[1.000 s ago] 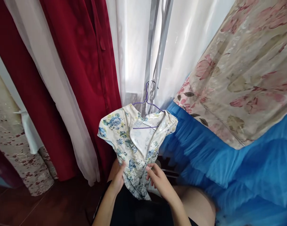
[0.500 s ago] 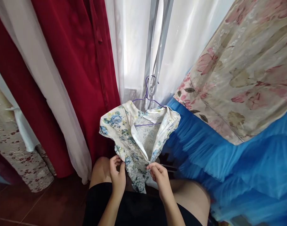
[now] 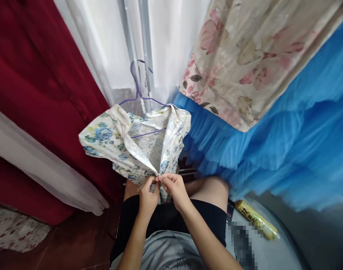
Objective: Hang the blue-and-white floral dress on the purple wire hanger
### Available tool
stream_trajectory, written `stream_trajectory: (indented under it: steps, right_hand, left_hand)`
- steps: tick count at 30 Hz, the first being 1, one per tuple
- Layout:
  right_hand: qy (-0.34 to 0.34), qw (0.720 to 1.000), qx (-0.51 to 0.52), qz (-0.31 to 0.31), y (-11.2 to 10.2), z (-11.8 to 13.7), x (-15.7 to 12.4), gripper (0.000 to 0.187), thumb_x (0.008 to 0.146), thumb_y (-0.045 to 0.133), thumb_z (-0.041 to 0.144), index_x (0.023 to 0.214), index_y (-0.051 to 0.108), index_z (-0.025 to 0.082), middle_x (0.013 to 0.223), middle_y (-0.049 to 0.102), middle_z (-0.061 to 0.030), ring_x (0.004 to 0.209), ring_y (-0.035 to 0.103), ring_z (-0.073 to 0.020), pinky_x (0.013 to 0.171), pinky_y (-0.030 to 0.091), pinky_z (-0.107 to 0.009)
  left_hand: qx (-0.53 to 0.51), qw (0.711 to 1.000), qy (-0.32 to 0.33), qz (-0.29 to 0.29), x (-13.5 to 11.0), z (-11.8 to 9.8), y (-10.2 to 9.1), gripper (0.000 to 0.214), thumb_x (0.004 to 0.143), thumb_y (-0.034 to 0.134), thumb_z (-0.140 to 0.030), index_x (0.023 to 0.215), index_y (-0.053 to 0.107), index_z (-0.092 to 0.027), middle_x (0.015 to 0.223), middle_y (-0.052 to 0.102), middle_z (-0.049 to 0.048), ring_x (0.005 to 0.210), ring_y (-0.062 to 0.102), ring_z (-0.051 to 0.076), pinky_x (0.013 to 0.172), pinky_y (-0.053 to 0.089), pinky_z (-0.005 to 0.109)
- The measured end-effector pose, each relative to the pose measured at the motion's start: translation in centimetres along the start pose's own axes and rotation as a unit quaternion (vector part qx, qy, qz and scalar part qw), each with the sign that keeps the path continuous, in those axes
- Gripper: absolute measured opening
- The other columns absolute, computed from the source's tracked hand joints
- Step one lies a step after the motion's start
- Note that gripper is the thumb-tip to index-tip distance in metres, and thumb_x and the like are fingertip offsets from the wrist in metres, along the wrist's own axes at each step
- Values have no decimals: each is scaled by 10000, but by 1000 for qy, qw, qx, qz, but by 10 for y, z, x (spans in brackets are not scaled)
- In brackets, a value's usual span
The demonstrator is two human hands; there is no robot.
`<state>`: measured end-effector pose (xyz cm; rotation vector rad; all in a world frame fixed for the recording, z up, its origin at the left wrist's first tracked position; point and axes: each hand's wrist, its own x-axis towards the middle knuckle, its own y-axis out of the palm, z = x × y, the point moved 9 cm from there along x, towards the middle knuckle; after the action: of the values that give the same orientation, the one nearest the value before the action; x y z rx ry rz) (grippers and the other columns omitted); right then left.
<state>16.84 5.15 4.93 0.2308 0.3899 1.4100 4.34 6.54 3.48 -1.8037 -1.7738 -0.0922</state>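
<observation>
A small cream dress with blue flowers (image 3: 104, 135) hangs on a purple wire hanger (image 3: 139, 93) from a grey pole. Its front flap lies open and shows the pale lining. My left hand (image 3: 147, 197) and my right hand (image 3: 174, 189) meet at the lower end of the opening. Both pinch the fabric edges together between thumb and fingers. My knees and black shorts sit just below the dress.
A dark red garment (image 3: 39, 93) hangs at the left with a white sheer cloth (image 3: 47, 172) across it. A blue tulle skirt (image 3: 273, 150) and a beige floral cloth (image 3: 244, 56) fill the right. A yellow tube (image 3: 256, 219) lies on a grey surface at lower right.
My hands have come together at the bottom of the dress opening and now pinch it. The view has swung right and down, so the dress sits further left.
</observation>
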Motion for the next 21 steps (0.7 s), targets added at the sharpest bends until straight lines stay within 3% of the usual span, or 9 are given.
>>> stream_trajectory:
  steps: [3,11,14,16,21]
  right_hand:
    - [1,998,60,3,3,22,11,197,730,706,317,715,760,128,429,392,81,414,212,-47,443,131,-234]
    - [-93,992,60,52,35,123,56,245,753,718,363,756,774,125,437,505,57,388,265,-53,409,168,-236]
    - [-117,986,102,58,48,155,76,192,761,699,302,733,755,120,427,466,75,391,275,-52,407,187,-223]
    - [-106,983,134,70,58,175,85,167,793,652,238,730,738,110,410,405,96,386,248,-49,396,166,-212]
    - [13,977,145,158,93,202,90,250,902,520,179,767,705,81,391,215,142,381,105,-49,373,77,-197]
  left_hand:
    - [-17,999,-7,34,0,1,5,98,934,608,-261,860,614,-198,806,661,23,771,641,179,766,491,278]
    - [-72,990,-88,79,-2,9,21,220,849,709,-368,737,611,-206,687,591,15,699,587,189,682,461,251]
    - [-60,991,-76,91,0,6,24,229,882,671,-354,735,582,-203,680,564,4,694,567,175,694,451,246]
    - [-51,990,-71,109,0,5,24,236,910,642,-343,739,566,-199,683,551,-1,697,563,169,697,447,244]
    - [-79,980,-108,146,-7,10,16,219,934,616,-357,788,606,-194,742,638,18,737,633,187,716,481,258]
